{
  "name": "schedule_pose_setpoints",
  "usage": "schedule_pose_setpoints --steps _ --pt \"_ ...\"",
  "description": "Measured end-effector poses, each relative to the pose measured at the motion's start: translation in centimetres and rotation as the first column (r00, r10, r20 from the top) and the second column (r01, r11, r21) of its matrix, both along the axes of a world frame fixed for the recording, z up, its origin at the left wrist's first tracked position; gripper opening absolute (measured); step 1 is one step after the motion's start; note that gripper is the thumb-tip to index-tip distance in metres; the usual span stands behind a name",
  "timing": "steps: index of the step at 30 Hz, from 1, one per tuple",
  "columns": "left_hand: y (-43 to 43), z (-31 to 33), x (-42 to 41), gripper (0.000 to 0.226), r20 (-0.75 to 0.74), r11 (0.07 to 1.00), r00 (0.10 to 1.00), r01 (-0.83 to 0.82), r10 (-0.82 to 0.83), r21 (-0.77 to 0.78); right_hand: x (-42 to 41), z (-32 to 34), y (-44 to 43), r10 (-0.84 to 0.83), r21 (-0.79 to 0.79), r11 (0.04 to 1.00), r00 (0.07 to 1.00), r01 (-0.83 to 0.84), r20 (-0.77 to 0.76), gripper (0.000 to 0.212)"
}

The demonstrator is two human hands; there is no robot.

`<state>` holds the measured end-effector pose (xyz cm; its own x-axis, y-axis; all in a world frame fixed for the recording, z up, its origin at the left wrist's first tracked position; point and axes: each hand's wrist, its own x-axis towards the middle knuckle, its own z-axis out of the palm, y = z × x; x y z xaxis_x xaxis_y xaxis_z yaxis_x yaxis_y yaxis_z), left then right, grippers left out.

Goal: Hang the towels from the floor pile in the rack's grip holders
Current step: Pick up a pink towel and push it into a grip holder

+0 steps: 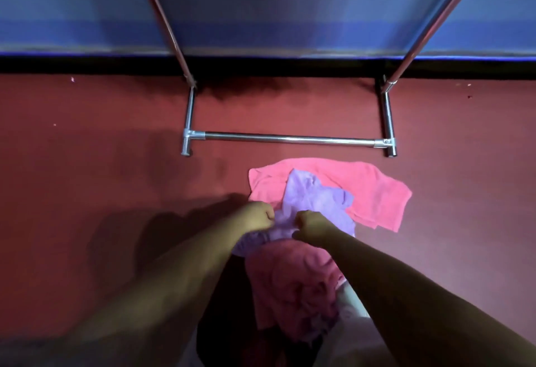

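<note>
The purple towel is lying atop the pink towel on the floor, near the rack. My left hand and right hand are pinching its near edge, each grip curled tight; I'm aiming to lift evenly, finding one corner.

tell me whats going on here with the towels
A person is bent over a towel pile on the red floor. The left hand and right hand both grip the near edge of the purple towel, which lies on a flat pink towel. A crumpled pink cloth sits nearer the person. The rack stands just beyond the pile; its grip holders are out of view.
</note>
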<state>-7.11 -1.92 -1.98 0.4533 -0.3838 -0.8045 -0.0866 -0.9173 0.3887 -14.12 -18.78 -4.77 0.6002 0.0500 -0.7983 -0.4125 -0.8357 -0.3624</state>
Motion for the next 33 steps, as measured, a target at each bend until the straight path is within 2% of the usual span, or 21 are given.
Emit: schedule_pose_setpoints --steps 2,4,7,11,13,14,16,18,20,22,23,25,26,28,31,33 --pt "0.2 -1.6 -1.8 0.042 -0.086 0.998 0.995 -0.046 0.051 0.050 -1.3 -1.6 0.4 -0.009 -0.020 1.000 0.997 0.007 -0.071 0.020" --pt "0.7 -3.2 -3.5 0.046 -0.102 0.994 0.995 -0.011 0.022 0.104 -2.2 -2.6 0.7 -0.040 -0.003 0.999 0.998 0.040 -0.055 0.029" --pt "1.0 -5.1 -5.1 0.056 -0.116 0.993 0.993 -0.025 0.039 0.113 -2.8 -3.2 0.7 -0.023 0.021 0.999 0.997 0.025 -0.077 0.030" --pt "0.8 -4.6 -5.1 0.031 -0.146 0.995 0.989 -0.008 0.023 0.102 -2.4 -2.8 0.1 0.015 0.000 1.000 0.989 -0.016 -0.148 0.025" --pt "0.8 -3.4 -4.5 0.026 -0.155 0.998 0.987 -0.044 0.052 0.052 -1.7 -1.6 -0.2 -0.002 0.058 0.998 0.997 0.006 -0.078 0.015" --pt "0.8 -3.0 -4.2 0.027 -0.154 0.997 0.985 -0.073 0.077 0.033 -1.3 -0.6 -0.4 -0.013 0.100 0.995 0.999 0.017 -0.039 0.003" --pt "0.9 -1.9 -3.7 0.028 -0.152 0.995 0.984 -0.099 0.096 -0.014 0.0 1.7 -0.8 -0.048 0.156 0.987 0.999 0.046 0.014 0.024" --pt "0.9 -0.7 -3.6 0.030 -0.162 0.983 0.982 -0.120 0.096 -0.141 1.3 4.5 -1.1 -0.127 0.199 0.973 0.992 0.121 0.019 0.033" --pt "0.7 1.4 -3.3 0.048 -0.142 0.952 0.980 -0.172 0.139 -0.253 2.5 7.1 -1.4 -0.261 0.274 0.930 0.965 0.245 0.021 0.035" --pt "0.2 3.8 -2.4 0.066 -0.081 0.913 0.970 -0.243 0.229 -0.329 3.7 9.9 -1.8 -0.341 0.363 0.881 0.939 0.303 0.043 0.034" --pt "-0.1 5.4 -1.8 0.060 -0.055 0.890 0.967 -0.252 0.250 -0.379 4.3 11.4 -2.1 -0.355 0.393 0.867 0.933 0.306 0.058 0.032" --pt "-0.5 8.2 -0.4 0.020 -0.020 0.867 0.970 -0.225 0.242 -0.445 5.2 14.7 -2.7 -0.387 0.438 0.845 0.916 0.307 0.104 0.025" --pt "-0.5 9.8 0.4 0.015 -0.009 0.849 0.968 -0.224 0.251 -0.479 5.4 16.2 -3.1 -0.410 0.464 0.829 0.903 0.313 0.125 0.020" --pt "-0.3 13.2 1.7 0.024 0.006 0.801 0.961 -0.226 0.276 -0.555 5.7 19.4 -3.5 -0.461 0.521 0.789 0.874 0.326 0.152 0.013" --pt "0.0 18.7 2.6 0.015 0.119 0.762 0.946 -0.164 0.301 -0.626 5.4 24.5 -3.7 -0.529 0.609 0.730 0.821 0.312 0.213 0.017" --pt "0.0 21.9 2.6 0.015 0.165 0.714 0.924 -0.145 0.345 -0.685 5.2 27.8 -3.5 -0.563 0.638 0.722 0.765 0.269 0.314 0.019"
